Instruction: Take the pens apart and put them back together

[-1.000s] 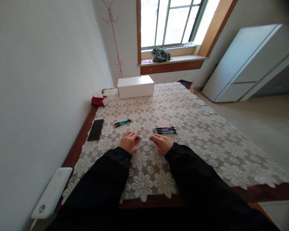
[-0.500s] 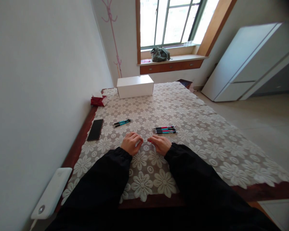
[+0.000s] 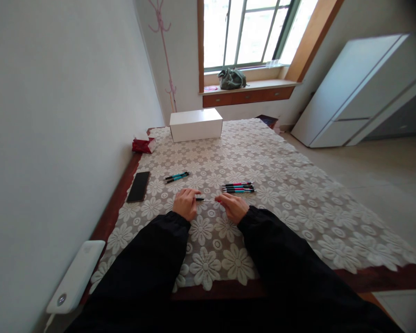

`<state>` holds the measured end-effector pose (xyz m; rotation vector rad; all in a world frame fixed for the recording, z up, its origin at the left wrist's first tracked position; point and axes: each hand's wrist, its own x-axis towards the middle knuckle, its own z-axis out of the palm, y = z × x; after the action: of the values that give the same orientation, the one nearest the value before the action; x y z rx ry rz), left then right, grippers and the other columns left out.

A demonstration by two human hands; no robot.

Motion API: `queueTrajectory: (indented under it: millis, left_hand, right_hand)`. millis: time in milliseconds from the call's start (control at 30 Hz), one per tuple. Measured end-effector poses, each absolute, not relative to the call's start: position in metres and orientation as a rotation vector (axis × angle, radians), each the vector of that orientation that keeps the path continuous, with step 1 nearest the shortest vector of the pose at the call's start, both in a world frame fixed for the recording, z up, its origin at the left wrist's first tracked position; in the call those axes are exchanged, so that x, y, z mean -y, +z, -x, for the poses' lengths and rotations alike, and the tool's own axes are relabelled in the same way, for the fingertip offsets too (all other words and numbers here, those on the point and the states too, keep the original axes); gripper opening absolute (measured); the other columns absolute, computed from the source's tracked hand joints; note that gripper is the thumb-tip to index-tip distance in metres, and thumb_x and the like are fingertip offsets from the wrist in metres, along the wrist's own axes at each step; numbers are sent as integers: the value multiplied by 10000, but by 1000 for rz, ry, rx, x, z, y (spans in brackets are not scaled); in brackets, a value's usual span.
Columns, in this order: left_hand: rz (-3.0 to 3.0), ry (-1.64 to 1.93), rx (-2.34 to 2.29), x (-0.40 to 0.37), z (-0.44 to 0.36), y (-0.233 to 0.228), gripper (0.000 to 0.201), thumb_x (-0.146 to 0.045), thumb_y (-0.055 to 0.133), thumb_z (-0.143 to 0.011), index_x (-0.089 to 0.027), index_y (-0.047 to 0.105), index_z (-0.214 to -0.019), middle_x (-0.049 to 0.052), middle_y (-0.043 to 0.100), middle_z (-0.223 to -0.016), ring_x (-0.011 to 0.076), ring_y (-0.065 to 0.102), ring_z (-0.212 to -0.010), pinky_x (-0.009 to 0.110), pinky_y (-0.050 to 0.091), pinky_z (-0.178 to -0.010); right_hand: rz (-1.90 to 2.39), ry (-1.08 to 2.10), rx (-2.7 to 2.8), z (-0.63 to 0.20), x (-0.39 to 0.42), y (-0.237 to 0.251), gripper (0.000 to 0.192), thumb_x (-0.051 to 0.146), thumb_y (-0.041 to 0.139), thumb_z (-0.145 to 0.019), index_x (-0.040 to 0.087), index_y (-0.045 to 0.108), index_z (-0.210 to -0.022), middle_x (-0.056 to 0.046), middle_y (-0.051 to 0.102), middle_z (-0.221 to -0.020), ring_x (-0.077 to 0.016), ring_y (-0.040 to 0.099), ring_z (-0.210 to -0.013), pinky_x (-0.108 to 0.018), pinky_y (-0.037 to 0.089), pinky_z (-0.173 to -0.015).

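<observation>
My left hand (image 3: 185, 204) is closed on a black pen part (image 3: 200, 199), whose end sticks out to the right of the fingers. From that end a thin pale rod (image 3: 210, 200), much like a pen refill, spans the gap to my right hand (image 3: 233, 206). The right fingers pinch the rod's other end, and their tips hide it. Just beyond the right hand lie several pens (image 3: 238, 188) in black, red and blue, side by side. Two blue and black pens (image 3: 176, 177) rest farther off, beyond the left hand.
A flowered lace cloth (image 3: 204, 266) covers the table. On the left are a black phone (image 3: 138, 187), a red tissue pack (image 3: 143, 145) and a white power bank (image 3: 76, 276) by the wall. A white box (image 3: 196, 125) stands at the far end.
My hands have moved slightly apart. The black part now shows at my left fingers, and a longer stretch of the thin rod is visible between the hands. The pens on the cloth have stayed put.
</observation>
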<state>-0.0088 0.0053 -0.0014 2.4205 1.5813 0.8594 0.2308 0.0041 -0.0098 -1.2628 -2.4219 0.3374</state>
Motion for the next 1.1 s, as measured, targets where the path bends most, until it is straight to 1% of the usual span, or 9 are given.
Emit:
queueTrajectory:
  millis: [100,233,400,667,867,1100]
  left_hand:
    - [-2412,759,-1632,-6,11,-5,246,-146,596,-833,-226,689,-1046,68,687,-1134,272,559,-1125,444,444,-965]
    - [-2419,771,-1615,-7,12,-8,170,-180,595,-861,-230,705,-980,63,701,-1066,274,569,-1079,449,451,-928]
    - [-2440,813,-1579,-7,12,-8,168,-178,613,-852,-236,709,-977,60,711,-998,268,578,-1033,435,455,-907]
    - [-2441,810,-1504,-8,11,-7,183,-159,611,-854,-239,713,-982,55,708,-1008,253,581,-1035,427,462,-938]
    - [-2412,814,-1564,-7,12,-5,202,-137,588,-862,-237,716,-983,59,704,-1030,257,582,-1031,433,469,-914]
    - [-2439,831,-1459,-7,11,-7,202,-143,590,-859,-238,711,-989,56,701,-992,254,587,-1035,436,473,-938]
  right_hand:
    - [1337,326,2457,-232,-6,-8,325,88,459,-891,225,626,-1134,-57,653,-1058,-165,627,-853,-244,427,-750]
    - [1406,301,2485,-232,-6,-5,345,78,476,-869,226,631,-1139,-56,654,-1046,-172,629,-847,-249,425,-743]
    - [1428,287,2490,-231,-5,-3,352,82,485,-864,235,635,-1142,-50,652,-1028,-172,629,-843,-246,427,-742]
    - [1422,300,2497,-231,-5,-3,359,79,473,-862,228,635,-1145,-51,651,-1033,-173,630,-849,-248,425,-741]
    - [1416,281,2485,-232,-6,-6,332,105,479,-880,232,639,-1142,-54,654,-1041,-173,629,-845,-248,424,-732]
    - [1408,288,2482,-232,-4,-6,319,117,481,-885,234,640,-1135,-52,656,-1034,-175,630,-845,-250,427,-727]
